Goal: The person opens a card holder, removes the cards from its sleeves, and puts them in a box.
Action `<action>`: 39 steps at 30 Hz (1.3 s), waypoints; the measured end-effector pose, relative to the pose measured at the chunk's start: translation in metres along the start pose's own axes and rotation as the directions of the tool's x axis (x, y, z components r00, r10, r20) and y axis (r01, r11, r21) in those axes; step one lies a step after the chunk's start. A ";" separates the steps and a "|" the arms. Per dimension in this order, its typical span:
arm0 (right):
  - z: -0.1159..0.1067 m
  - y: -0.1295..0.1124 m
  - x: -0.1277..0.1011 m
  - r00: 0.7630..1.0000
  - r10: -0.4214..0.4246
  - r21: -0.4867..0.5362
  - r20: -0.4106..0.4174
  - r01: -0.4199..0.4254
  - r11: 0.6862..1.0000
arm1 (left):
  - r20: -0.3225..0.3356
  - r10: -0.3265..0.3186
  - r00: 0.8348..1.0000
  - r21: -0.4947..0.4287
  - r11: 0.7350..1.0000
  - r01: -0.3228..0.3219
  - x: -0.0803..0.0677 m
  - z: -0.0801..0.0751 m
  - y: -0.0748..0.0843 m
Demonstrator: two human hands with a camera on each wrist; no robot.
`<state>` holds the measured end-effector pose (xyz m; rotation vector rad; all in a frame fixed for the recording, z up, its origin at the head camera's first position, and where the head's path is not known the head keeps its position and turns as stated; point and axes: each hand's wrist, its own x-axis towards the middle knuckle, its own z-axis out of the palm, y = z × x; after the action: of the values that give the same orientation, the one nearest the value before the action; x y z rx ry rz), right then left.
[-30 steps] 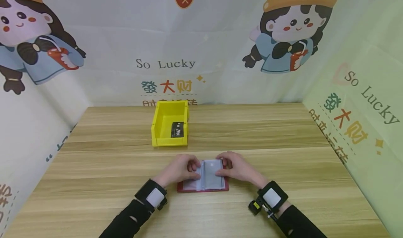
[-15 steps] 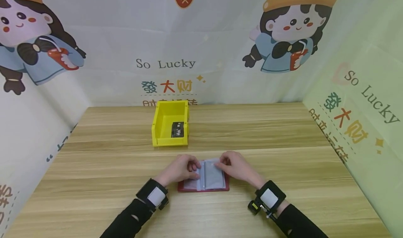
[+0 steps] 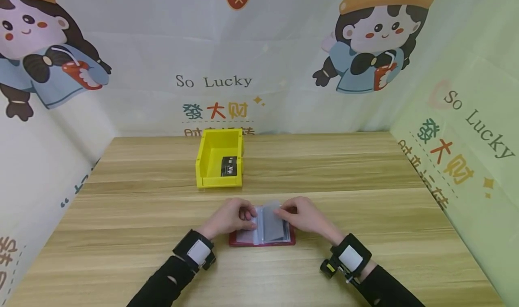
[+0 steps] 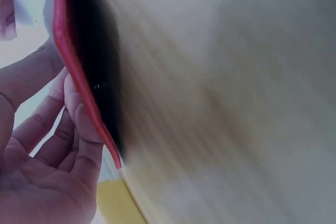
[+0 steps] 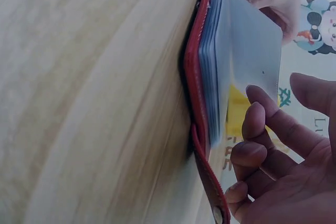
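A red card holder (image 3: 293, 243) with clear plastic sleeves lies spread on the table. On its left half rests my left hand (image 3: 233, 217), thumb across the sleeves and fingers curled at the edge; the left wrist view shows these fingers (image 4: 86, 124) against the red cover (image 4: 79, 72). One clear sleeve (image 5: 254, 40) stands raised from the stack on the right half. My right hand (image 3: 304, 214) is at that sleeve's outer edge. In the right wrist view its index fingertip touches the sleeve's lower corner, while the thumb (image 5: 310, 90) stands apart from it.
Behind the holder stands a yellow bin (image 3: 219, 181) with a black card marked Vip (image 3: 229, 166) inside. A strap with a snap (image 5: 218, 213) hangs off the holder's edge. Printed cloth walls (image 3: 284, 113) border the wooden table (image 3: 344, 162) at the back and sides.
My right hand has moved slightly left from the holder's right edge, and a clear sleeve has lifted and tilted leftward with it. My left hand stays nearly in place.
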<state>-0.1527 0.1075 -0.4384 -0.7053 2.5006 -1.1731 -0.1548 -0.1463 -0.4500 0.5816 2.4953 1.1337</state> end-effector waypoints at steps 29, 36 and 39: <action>0.035 -0.021 0.008 0.992 -0.062 -0.197 0.114 0.083 0.977 | -0.096 -0.094 0.991 -0.080 0.993 0.086 -0.014 -0.017 -0.009; 0.030 -0.018 0.004 0.994 -0.063 -0.252 0.089 0.083 0.964 | -0.192 -0.223 0.956 -0.066 0.975 0.214 -0.013 -0.013 -0.003; 0.023 -0.012 0.002 0.998 -0.048 -0.268 0.042 0.058 0.962 | -0.228 -0.249 0.941 -0.047 0.968 0.245 -0.012 -0.013 -0.001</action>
<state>-0.1403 0.0849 -0.4434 -0.8575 2.6545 -0.8348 -0.1501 -0.1609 -0.4409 0.1268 2.6556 1.1818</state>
